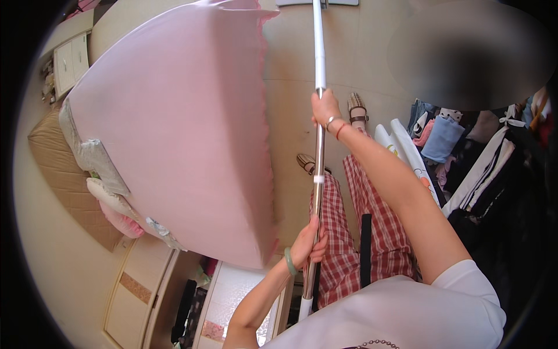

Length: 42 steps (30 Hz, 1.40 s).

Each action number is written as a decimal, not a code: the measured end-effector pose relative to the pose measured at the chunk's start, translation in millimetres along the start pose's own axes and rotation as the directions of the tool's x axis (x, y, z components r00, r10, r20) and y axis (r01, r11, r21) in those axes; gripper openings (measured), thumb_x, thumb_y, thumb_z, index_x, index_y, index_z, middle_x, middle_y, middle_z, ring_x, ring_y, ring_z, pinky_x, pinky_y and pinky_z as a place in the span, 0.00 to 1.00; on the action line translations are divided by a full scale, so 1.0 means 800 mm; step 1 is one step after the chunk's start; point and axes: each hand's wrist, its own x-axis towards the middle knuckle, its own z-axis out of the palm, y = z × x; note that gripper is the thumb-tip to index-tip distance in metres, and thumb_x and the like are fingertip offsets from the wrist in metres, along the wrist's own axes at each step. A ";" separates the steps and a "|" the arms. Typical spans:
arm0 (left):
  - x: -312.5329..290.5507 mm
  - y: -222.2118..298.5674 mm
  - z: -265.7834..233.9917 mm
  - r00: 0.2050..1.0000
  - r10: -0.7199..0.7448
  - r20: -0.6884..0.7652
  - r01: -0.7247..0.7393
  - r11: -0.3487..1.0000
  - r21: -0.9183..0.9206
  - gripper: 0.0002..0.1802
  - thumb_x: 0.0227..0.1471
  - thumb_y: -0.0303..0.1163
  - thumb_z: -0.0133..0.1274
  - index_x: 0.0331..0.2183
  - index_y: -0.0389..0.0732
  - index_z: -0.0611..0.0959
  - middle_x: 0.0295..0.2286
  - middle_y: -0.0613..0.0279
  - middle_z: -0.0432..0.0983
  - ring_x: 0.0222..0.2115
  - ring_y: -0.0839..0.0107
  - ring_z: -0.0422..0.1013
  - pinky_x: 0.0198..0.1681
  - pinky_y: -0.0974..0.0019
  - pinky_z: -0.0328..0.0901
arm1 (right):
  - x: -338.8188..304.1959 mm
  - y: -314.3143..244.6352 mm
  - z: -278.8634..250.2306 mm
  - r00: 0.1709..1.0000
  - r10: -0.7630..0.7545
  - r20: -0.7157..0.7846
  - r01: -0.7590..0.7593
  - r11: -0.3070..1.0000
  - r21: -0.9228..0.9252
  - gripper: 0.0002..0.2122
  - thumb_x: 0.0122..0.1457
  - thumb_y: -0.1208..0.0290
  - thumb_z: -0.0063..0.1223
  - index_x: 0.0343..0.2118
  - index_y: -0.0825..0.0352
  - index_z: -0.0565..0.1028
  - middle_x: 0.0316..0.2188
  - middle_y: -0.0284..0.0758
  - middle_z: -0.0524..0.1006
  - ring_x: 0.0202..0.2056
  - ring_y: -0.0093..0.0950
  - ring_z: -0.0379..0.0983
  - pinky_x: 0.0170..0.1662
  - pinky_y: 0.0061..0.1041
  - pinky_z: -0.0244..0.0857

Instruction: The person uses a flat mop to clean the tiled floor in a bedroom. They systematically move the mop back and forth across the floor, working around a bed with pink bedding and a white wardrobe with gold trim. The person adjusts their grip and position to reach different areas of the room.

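- Evidently, the pole (pixel 319 145) is gripped two-handed, passed through both sets of fingers.
- Right hand (pixel 327 109): fingers closed round it, just below the white section.
- Left hand (pixel 306 247): fingers wrapped lower down.
- Flat head (pixel 344 2) seen beyond the right fingers, cut off by view.
- Best guided, probably, with right fingers; pink-sheeted bed (pixel 163 116), left of both, should be avoided.

Over my feed I count one flat mop (pixel 319 152), two hands (pixel 303 247) (pixel 327 107), two checked shoes (pixel 356 103), three bracelets (pixel 289 262), one bed (pixel 168 116).
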 end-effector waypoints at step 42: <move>0.353 0.500 -0.106 0.737 0.648 -0.192 -0.674 0.725 -0.138 0.17 0.57 0.39 0.43 0.43 0.38 0.71 0.26 0.67 0.70 0.24 0.79 0.66 0.26 0.75 0.64 | 0.466 -0.085 0.177 0.869 -0.356 0.345 0.364 0.930 0.044 0.14 0.54 0.73 0.48 0.43 0.69 0.72 0.25 0.33 0.74 0.22 0.21 0.71 0.30 0.20 0.70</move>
